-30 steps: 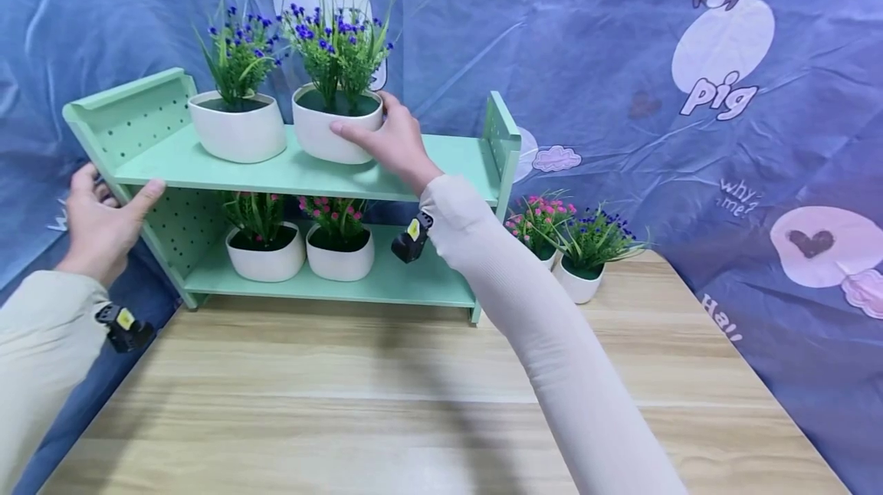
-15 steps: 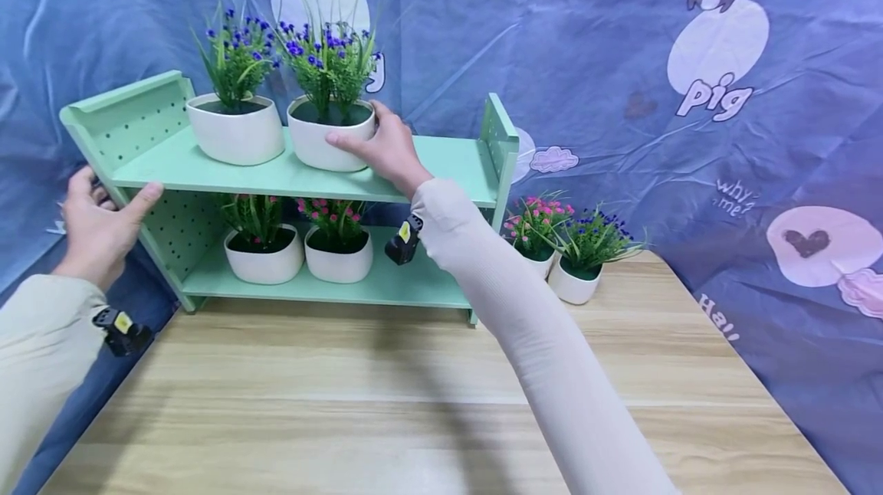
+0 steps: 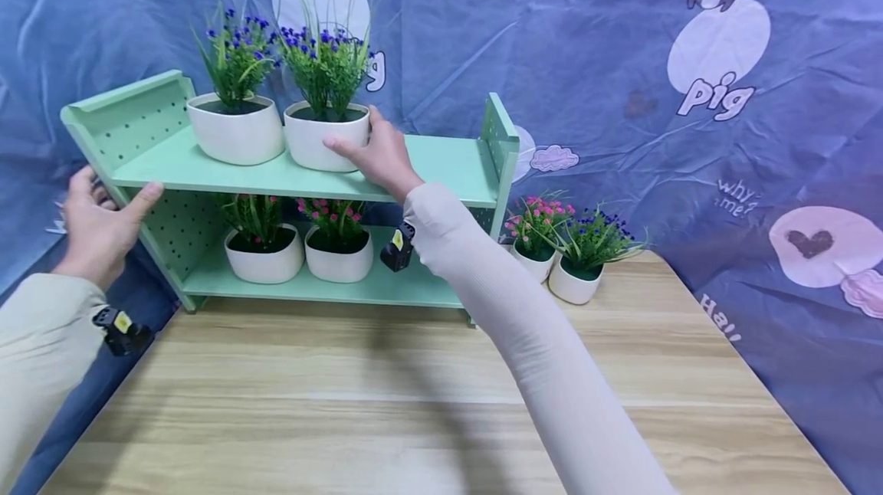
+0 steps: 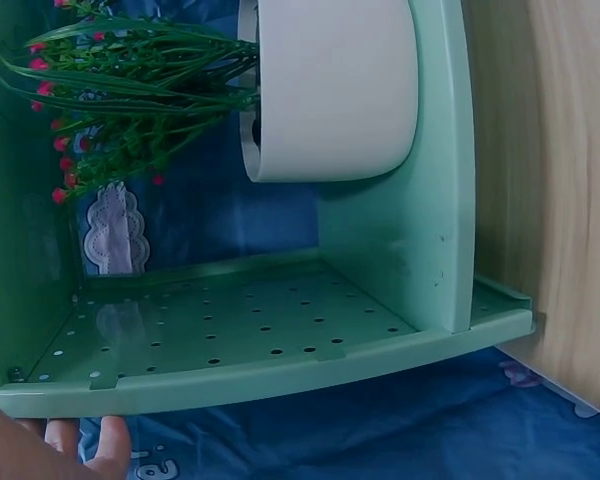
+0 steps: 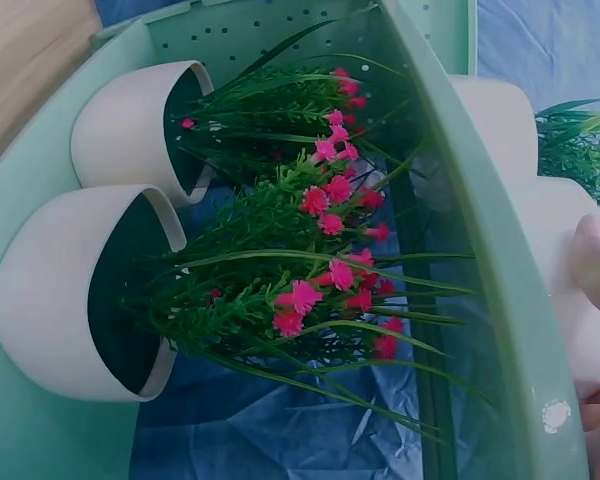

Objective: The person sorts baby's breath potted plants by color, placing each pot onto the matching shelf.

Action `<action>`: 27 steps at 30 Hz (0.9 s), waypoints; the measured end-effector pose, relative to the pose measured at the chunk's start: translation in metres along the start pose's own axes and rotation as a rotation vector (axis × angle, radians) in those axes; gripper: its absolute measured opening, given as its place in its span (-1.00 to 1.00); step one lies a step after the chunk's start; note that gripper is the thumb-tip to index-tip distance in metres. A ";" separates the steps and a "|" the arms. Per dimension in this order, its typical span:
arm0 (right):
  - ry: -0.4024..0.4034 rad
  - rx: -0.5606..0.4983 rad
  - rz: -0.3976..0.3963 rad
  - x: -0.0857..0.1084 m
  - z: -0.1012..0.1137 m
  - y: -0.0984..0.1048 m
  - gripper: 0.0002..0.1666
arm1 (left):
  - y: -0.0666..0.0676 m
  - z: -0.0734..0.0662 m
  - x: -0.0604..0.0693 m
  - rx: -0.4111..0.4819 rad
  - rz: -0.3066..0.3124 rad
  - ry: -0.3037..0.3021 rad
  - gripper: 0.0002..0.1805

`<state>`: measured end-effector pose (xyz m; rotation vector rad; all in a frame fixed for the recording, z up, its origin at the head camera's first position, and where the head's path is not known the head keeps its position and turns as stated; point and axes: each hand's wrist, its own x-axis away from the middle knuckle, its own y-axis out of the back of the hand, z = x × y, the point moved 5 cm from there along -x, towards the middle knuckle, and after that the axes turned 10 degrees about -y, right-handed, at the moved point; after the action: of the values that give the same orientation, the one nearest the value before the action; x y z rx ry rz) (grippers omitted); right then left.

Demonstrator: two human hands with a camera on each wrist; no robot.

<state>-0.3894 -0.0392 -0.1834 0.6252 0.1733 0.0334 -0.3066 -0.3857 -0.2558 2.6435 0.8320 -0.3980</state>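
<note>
On the upper board of the green shelf (image 3: 441, 165), my right hand (image 3: 379, 154) grips the right end of a white pot (image 3: 310, 144) with blue-purple flowers, thumb on its front. That pot stands close beside a similar white pot (image 3: 237, 135) to its left. At the shelf's left side panel, my left hand (image 3: 103, 231) holds the edge, thumb at the front and fingers on the outer side; in the left wrist view its fingertips (image 4: 110, 445) touch the panel's outside. The right wrist view shows the thumb (image 5: 592, 262) against the upper pot (image 5: 555, 220).
Two white pots with pink flowers (image 3: 265, 261) (image 3: 339, 259) stand on the lower board. Right of the shelf, a pink-flowered pot (image 3: 534, 261) and a blue-flowered pot (image 3: 576, 284) stand on the wooden table (image 3: 310, 403). A blue printed cloth (image 3: 593, 81) hangs behind.
My right hand and the pot it grips have moved left and slightly down, closer to the neighbouring pot. My left hand has stayed at the shelf's side.
</note>
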 end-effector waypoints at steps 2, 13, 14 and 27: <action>-0.007 -0.001 0.006 0.000 0.000 0.000 0.15 | 0.000 0.000 0.000 -0.003 0.004 -0.009 -0.20; 0.023 -0.042 0.020 0.003 -0.001 0.002 -0.17 | -0.002 0.000 0.000 -0.023 0.003 0.004 -0.20; 0.022 -0.045 0.025 0.003 -0.002 0.002 -0.19 | -0.002 0.000 0.000 -0.024 0.002 0.005 -0.20; -0.083 0.027 0.120 0.012 0.012 0.025 0.17 | -0.002 0.002 0.001 -0.042 0.004 0.027 -0.18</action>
<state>-0.3753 -0.0246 -0.1606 0.6620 0.0564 0.1208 -0.3075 -0.3843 -0.2582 2.6170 0.8343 -0.3402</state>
